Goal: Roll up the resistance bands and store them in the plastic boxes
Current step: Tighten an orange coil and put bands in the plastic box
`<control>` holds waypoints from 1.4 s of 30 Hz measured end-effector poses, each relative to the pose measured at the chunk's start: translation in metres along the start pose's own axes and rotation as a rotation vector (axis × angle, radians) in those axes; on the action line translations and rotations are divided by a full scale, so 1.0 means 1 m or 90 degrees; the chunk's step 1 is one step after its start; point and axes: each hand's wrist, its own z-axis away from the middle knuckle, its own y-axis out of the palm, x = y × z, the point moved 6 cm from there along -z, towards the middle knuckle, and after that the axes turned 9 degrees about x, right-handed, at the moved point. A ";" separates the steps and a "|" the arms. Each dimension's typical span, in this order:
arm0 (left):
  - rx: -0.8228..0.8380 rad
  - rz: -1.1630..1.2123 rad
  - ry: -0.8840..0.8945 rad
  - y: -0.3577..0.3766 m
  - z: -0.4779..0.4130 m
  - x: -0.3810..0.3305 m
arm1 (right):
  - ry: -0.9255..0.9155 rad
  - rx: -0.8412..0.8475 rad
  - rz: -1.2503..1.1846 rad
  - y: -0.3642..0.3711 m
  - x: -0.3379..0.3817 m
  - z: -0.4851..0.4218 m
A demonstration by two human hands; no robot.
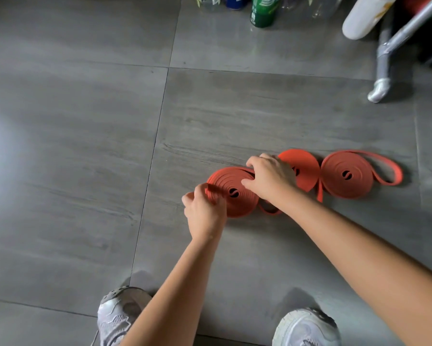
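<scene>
Three orange-red resistance bands sit coiled on the grey tiled floor [85,146], in a row right of centre. The left coil [237,208] lies flat, spiral face up, with a small dark hole at its middle. The left hand [205,211] is at its near-left edge, fingers curled and pinching the outer wraps there. The right hand [269,176] sits on the far-right side of the same coil, with the thumb down on the spiral face and the fingers curled over the rim, gripping it. A short loop of band [269,211] pokes out from under the right wrist, beside the left coil. The middle coil [306,168] is partly hidden behind the right hand and looks tilted up on edge, leaning toward the right coil [339,191], touching or nearly so. The right coil lies flat, with a loose tail loop [394,171] trailing out to its right on the floor. Both forearms are bare, reaching in from the bottom of the view. Two pale sneakers are at the bottom edge, left shoe [117,315] and right shoe [307,328]. At the top edge there is a green bottle [263,11] among other blurred bottles, a white rounded object [362,16], and a metal frame leg [384,66] at the top right, well apart from the bands.
</scene>
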 end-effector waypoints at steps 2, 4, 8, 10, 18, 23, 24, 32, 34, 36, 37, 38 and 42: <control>0.023 0.041 -0.042 0.003 -0.009 0.007 | -0.010 0.004 0.041 0.002 -0.004 -0.002; 0.045 0.086 -0.073 0.008 -0.018 0.012 | -0.026 0.049 0.011 0.011 -0.004 -0.002; 0.084 0.055 -0.079 0.007 -0.020 0.007 | -0.015 0.069 -0.082 0.028 0.001 0.008; 0.077 0.026 -0.055 0.005 -0.017 0.005 | 0.000 0.061 -0.154 0.032 0.000 0.016; 0.139 0.151 0.119 0.026 0.007 -0.011 | 0.056 -0.018 -0.444 0.020 -0.039 0.058; 0.248 0.074 0.187 0.042 0.014 -0.059 | 0.150 -0.087 -0.532 0.013 -0.075 0.089; 0.263 0.031 0.204 0.045 0.016 -0.072 | 0.175 -0.114 -0.555 0.011 -0.082 0.093; 0.339 -0.180 0.116 0.043 0.022 -0.108 | 0.184 -0.136 -0.681 0.027 -0.088 0.101; 0.319 -0.157 0.143 0.060 0.022 -0.115 | 0.208 -0.139 -0.710 0.025 -0.107 0.098; 0.319 -0.096 0.156 0.090 0.023 -0.125 | 0.229 -0.154 -0.708 0.015 -0.138 0.095; 0.320 -0.067 0.155 0.105 0.023 -0.129 | 0.241 -0.153 -0.691 0.008 -0.155 0.093; 0.324 -0.041 0.151 0.119 0.024 -0.132 | 0.247 -0.153 -0.671 0.002 -0.171 0.091; 0.316 -0.036 0.144 0.169 0.014 -0.145 | 0.243 -0.130 -0.581 -0.018 -0.221 0.073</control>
